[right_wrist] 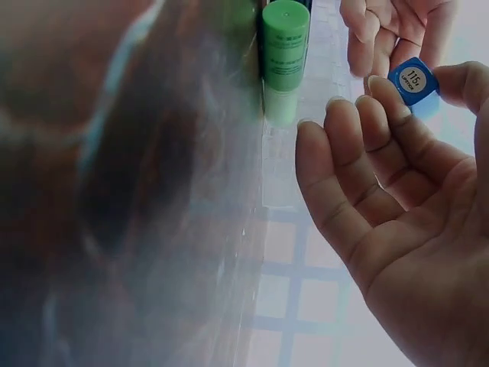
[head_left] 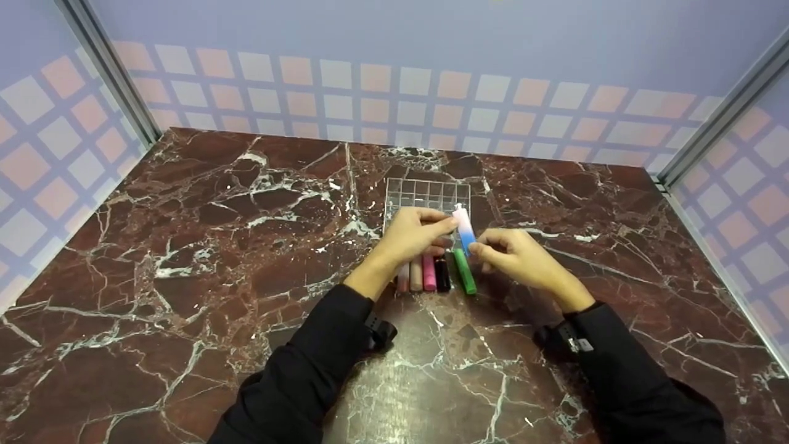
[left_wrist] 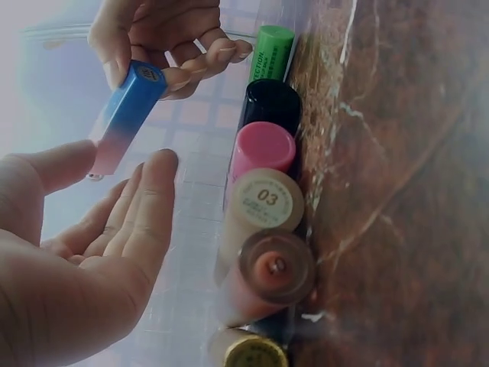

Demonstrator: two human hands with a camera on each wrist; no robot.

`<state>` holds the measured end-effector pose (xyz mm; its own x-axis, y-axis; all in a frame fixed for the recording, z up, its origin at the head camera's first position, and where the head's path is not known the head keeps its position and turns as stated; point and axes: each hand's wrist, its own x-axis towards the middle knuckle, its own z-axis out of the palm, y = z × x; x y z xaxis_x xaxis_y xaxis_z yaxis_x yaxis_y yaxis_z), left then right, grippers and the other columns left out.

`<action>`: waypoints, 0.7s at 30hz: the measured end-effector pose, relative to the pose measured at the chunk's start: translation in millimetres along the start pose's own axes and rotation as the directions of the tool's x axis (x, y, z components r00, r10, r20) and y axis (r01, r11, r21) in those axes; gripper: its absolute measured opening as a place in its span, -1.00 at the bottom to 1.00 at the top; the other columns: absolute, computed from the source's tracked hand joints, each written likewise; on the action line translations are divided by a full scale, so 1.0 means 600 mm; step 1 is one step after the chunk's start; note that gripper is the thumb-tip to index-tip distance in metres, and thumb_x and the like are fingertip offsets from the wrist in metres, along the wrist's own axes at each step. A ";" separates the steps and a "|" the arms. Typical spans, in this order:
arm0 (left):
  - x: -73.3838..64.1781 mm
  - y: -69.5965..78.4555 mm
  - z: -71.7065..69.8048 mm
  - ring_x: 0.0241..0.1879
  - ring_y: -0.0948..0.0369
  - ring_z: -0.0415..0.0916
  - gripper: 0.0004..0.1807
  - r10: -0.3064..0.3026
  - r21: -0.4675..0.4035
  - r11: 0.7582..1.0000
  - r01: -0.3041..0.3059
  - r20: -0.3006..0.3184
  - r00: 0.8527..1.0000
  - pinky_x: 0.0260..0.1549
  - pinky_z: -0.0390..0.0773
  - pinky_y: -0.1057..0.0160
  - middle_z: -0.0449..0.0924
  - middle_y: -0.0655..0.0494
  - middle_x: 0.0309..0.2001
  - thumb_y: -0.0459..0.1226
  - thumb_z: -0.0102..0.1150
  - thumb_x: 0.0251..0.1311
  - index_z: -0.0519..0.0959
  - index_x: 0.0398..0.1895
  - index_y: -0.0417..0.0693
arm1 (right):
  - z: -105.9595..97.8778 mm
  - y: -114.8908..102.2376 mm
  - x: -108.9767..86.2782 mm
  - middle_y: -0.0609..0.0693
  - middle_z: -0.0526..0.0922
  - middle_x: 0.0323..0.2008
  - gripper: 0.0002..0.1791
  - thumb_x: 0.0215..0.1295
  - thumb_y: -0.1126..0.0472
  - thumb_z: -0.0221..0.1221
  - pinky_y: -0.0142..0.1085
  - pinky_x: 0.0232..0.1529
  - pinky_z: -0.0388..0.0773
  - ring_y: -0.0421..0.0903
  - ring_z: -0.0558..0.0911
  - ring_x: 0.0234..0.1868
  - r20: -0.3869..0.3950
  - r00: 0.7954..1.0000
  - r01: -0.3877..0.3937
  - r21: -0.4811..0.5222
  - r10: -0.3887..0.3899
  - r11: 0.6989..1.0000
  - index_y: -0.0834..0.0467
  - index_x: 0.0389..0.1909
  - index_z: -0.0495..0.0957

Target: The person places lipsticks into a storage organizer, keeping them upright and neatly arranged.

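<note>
A lipstick (head_left: 465, 229) fading from pale pink-white to blue is held tilted between both hands. My right hand (head_left: 516, 254) pinches its blue end between thumb and index finger; that end's label (right_wrist: 413, 79) reads 115. At the pale end, my left hand (head_left: 407, 237) has its thumb against the tube, fingers extended beside it. Below the hands is a row of tubes: a green lip balm (head_left: 465, 271), a black-capped tube (left_wrist: 271, 107), a pink one (left_wrist: 264, 145), a beige one marked 03 (left_wrist: 266, 200), a brownish-peach one (left_wrist: 275, 267) and a gold-capped one (left_wrist: 256, 353).
A clear compartmented organizer (head_left: 425, 188) sits on the table just beyond the tubes, partly hidden by the left hand. The dark red marbled table (head_left: 185, 296) stretches out on both sides. Patterned panels (head_left: 394, 37) close off the back and sides.
</note>
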<state>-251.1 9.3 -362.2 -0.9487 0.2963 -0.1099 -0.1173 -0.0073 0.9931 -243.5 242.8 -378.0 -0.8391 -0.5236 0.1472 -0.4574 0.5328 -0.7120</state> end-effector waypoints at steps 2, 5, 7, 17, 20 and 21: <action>0.002 -0.001 0.000 -0.06 -0.05 0.72 -0.56 0.014 -0.043 0.999 -0.014 -0.008 1.000 -0.07 0.75 0.16 0.70 -0.13 -0.01 -0.24 0.36 0.35 0.59 0.18 -0.32 | 0.000 -0.001 0.001 0.03 0.67 -0.46 -0.69 0.56 0.10 0.16 -0.38 -0.44 0.55 0.02 0.66 -0.41 0.012 1.000 -0.004 -0.003 0.005 1.000 0.25 -0.30 0.65; 0.005 -0.002 0.002 -0.10 -0.02 0.74 -0.59 0.028 -0.101 0.994 -0.030 -0.020 0.999 -0.07 0.75 0.16 0.73 -0.13 -0.05 -0.26 0.37 0.34 0.61 0.16 -0.32 | 0.001 -0.005 0.003 0.00 0.66 -0.48 -0.68 0.57 0.10 0.14 -0.40 -0.46 0.51 0.00 0.66 -0.42 0.031 0.999 -0.007 -0.005 0.007 1.000 0.27 -0.30 0.64; 0.007 -0.002 0.002 -0.16 0.03 0.75 -0.60 0.026 -0.137 0.990 -0.030 -0.031 0.999 -0.08 0.75 0.17 0.74 -0.13 -0.08 -0.27 0.38 0.33 0.62 0.14 -0.31 | 0.002 -0.008 0.004 0.00 0.66 -0.49 -0.67 0.57 0.10 0.14 -0.41 -0.47 0.48 -0.03 0.64 -0.43 0.039 0.999 -0.009 0.006 0.009 1.000 0.28 -0.30 0.63; 0.013 -0.001 0.005 -0.20 0.09 0.73 -0.63 0.040 -0.208 0.976 -0.062 -0.108 0.993 -0.08 0.75 0.21 0.74 -0.09 -0.07 -0.31 0.41 0.29 0.65 0.11 -0.28 | 0.013 -0.022 0.014 0.19 0.69 -0.41 -0.69 0.56 0.06 0.16 -0.35 -0.44 0.61 0.12 0.66 -0.40 -0.013 0.998 -0.065 0.071 0.066 0.995 0.26 -0.16 0.64; 0.015 -0.002 0.006 -0.17 0.08 0.73 -0.65 0.048 -0.226 0.971 -0.075 -0.123 0.991 -0.05 0.74 0.19 0.73 -0.09 -0.07 -0.33 0.41 0.28 0.66 0.10 -0.28 | 0.014 -0.026 0.018 0.22 0.72 -0.29 -0.70 0.52 0.09 0.22 -0.18 -0.32 0.74 0.21 0.70 -0.31 -0.046 0.993 -0.106 0.117 0.112 0.987 0.28 -0.04 0.64; 0.016 -0.003 0.006 -0.15 0.08 0.73 -0.66 0.052 -0.234 0.969 -0.080 -0.126 0.991 -0.04 0.74 0.19 0.73 -0.10 -0.06 -0.34 0.40 0.28 0.66 0.09 -0.29 | 0.014 -0.027 0.019 0.23 0.73 -0.24 -0.70 0.51 0.11 0.24 -0.13 -0.27 0.76 0.23 0.71 -0.28 -0.055 0.991 -0.115 0.135 0.123 0.984 0.30 0.00 0.63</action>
<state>-259.0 15.8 -364.9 -0.9829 0.1733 -0.0626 -0.1061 -0.2545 0.9612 -243.1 222.8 -370.5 -0.9039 -0.4169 0.0956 -0.3139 0.4947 -0.8104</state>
